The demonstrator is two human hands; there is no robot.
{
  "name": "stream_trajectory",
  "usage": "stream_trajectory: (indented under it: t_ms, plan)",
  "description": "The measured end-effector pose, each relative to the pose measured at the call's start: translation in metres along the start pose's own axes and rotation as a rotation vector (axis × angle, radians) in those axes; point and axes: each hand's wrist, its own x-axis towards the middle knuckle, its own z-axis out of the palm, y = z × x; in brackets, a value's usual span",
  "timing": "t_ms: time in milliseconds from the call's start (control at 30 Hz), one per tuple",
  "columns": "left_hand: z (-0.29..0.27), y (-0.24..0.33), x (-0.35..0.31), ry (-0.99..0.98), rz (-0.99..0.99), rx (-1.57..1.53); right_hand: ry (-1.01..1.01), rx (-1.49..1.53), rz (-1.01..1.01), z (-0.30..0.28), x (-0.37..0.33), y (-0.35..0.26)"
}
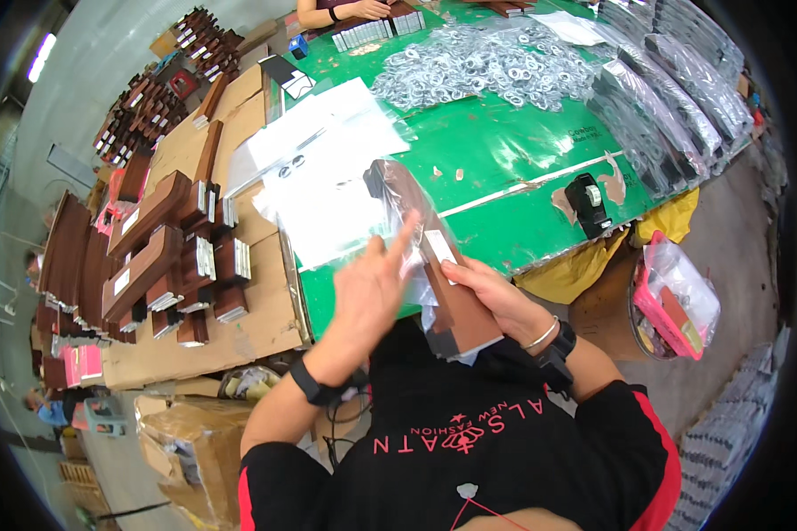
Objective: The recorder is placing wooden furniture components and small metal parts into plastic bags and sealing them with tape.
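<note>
A long, slightly curved brown wood-look bar [456, 305] lies slanted in front of me, partly inside a clear plastic sleeve. A white label [438, 250] sits on its upper face. My right hand [496, 296] grips the bar's right side, thumb at the label's edge; its other fingers are hidden underneath. Beside the bar's left side is my left hand [372, 279], slightly blurred, index finger stretched over the plastic and nothing visible in its grip. White plastic sleeves [328, 199] lie spread on the green table [496, 168] beyond the hands.
Brown bars [164, 252] are stacked on cardboard at left. A heap of grey rings [487, 66] covers the far table; wrapped bars [664, 106] pile at right. A black tape dispenser [586, 203] stands near the right edge, above a bin [633, 323]. A person's hand [369, 9] shows opposite.
</note>
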Motion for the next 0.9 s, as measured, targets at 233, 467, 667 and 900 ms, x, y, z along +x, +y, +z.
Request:
stream_trajectory:
  t_ms: [233, 467, 667, 900]
  plan:
    - [-0.01, -0.011, 0.017, 0.261, 0.127, 0.152, 0.028, -0.141, -0.101, 0.004, 0.034, 0.021]
    - [0.009, 0.026, 0.012, 0.109, 0.833, -0.169, 0.201, -0.434, -0.324, -0.004, 0.073, 0.056]
    - [0.022, -0.003, -0.033, 0.256, 0.346, 0.042, 0.164, -0.178, -0.361, 0.0, 0.067, 0.033]
    - [0.03, 0.027, -0.034, 0.256, 0.502, -0.198, 0.205, -0.286, -0.521, -0.021, 0.095, 0.045]
